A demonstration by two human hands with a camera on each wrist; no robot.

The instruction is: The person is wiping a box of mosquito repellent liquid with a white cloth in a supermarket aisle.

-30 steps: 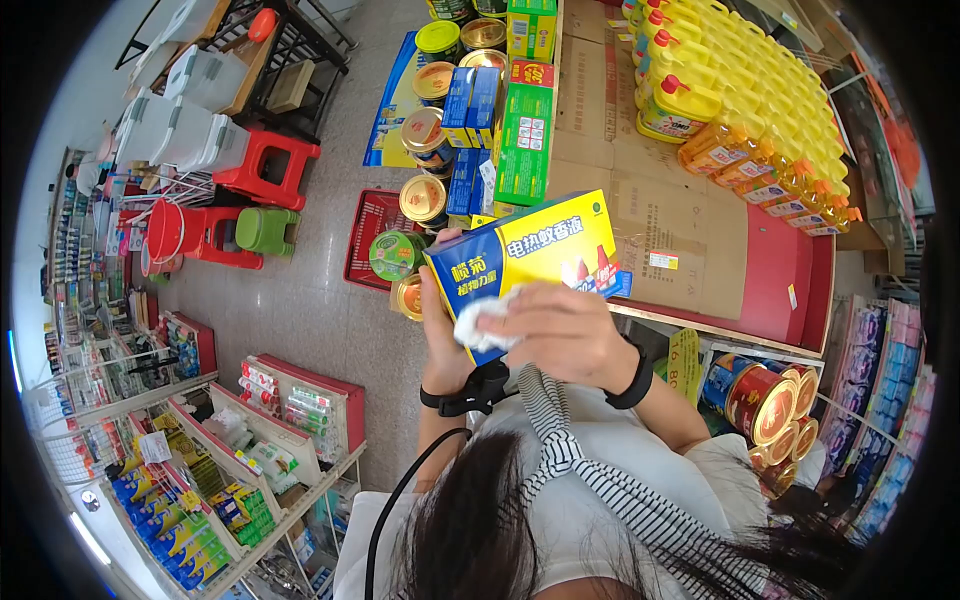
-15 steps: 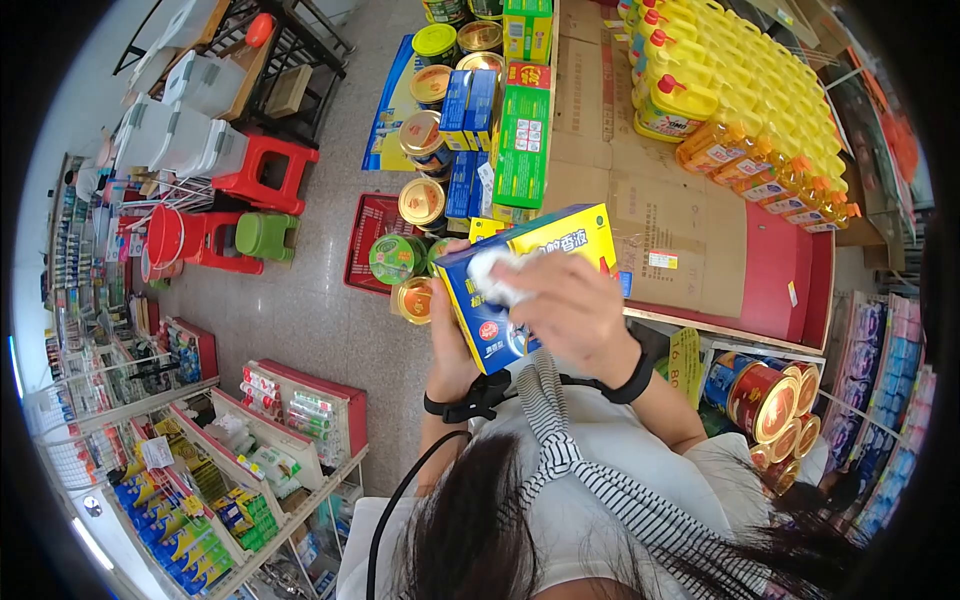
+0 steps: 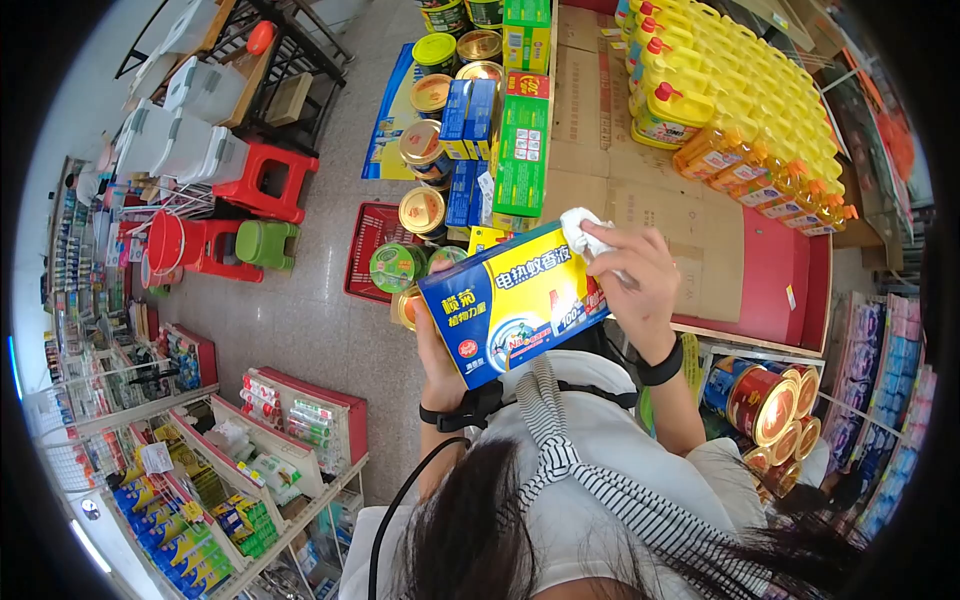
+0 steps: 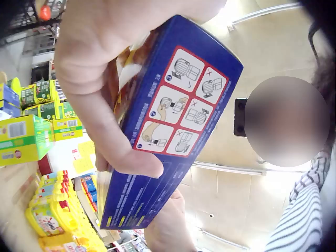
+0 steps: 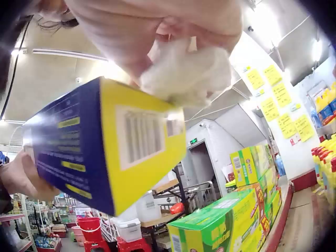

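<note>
A blue and yellow box of mosquito repellent liquid [image 3: 505,310] is held up in front of the chest, its printed front facing the head camera. My left hand [image 3: 438,360] grips its left end, with the thumb lying over a blue side panel [image 4: 173,131] in the left wrist view. Bunched white cloth or tissue [image 3: 584,230] is pinched in my right hand [image 3: 640,285] at the box's upper right corner. From the right wrist, the white wad overlaps the top edge of the yellow barcode end [image 5: 144,142].
Beyond the box, green cartons [image 3: 522,155], blue boxes [image 3: 467,120] and round tins [image 3: 422,205] line the display's edge. A cardboard-covered platform [image 3: 640,215] bears yellow detergent bottles [image 3: 675,110]. A red basket [image 3: 362,245] stands on the floor, left of the tins.
My right hand has wiped the white wad across the box front, from its lower left part up to the upper right corner. The box has tilted slightly, and its whole left front now shows.
</note>
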